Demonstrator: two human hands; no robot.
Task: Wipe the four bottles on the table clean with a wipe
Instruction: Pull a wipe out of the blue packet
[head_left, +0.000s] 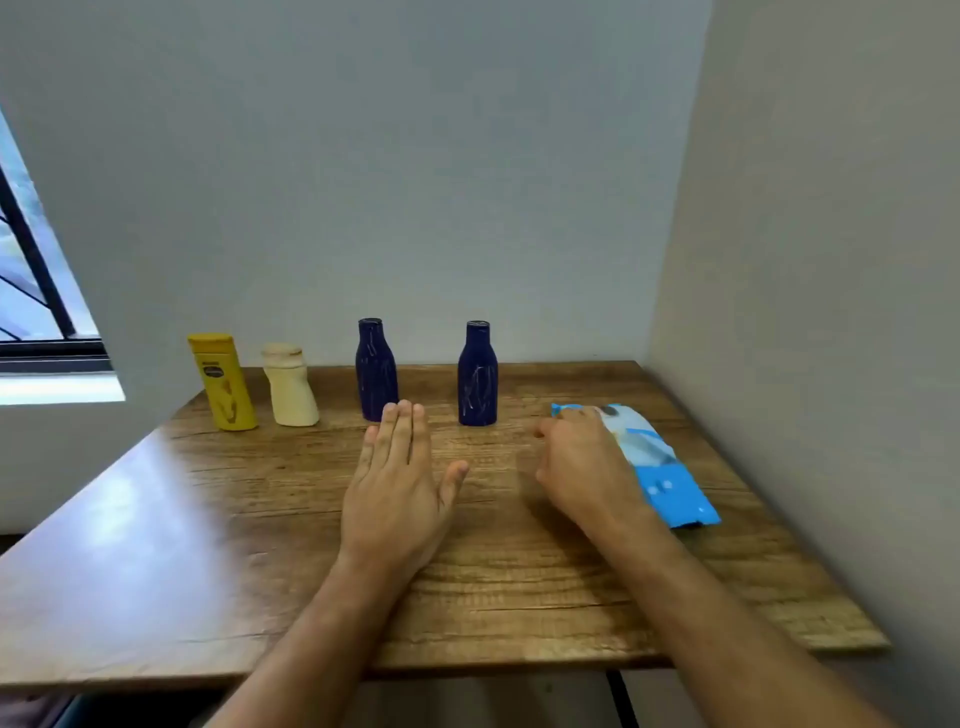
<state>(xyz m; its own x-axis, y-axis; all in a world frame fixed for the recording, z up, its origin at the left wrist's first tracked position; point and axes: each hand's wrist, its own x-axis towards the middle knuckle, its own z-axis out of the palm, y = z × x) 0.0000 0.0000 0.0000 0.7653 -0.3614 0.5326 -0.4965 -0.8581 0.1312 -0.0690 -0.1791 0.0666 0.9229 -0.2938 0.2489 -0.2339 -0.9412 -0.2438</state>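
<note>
My left hand (397, 480) lies flat on the tabletop (156, 545), fingers straight and together, holding nothing, its fingertips just in front of the left dark blue bottle (376, 370). My right hand (584, 462) rests on the near-left edge of the blue wipe pack (670, 483) at about two o'clock from me, fingers curled over it; whether they already pinch a wipe I cannot tell, since the hand covers the opening.

The four bottles stand upright in a row along the back wall: the yellow bottle (222, 382) at ten o'clock, the cream bottle (289, 385) just beside it, then the left dark blue one at twelve and the right dark blue bottle (477, 374) at one, both streaked with pale marks.

No wipe is out, so I judge the task barely begun. To do this step well, I would bring my left hand over to pin the pack flat, then draw a single wipe up slowly so the pack neither slides nor drags toward the nearest bottle.
</note>
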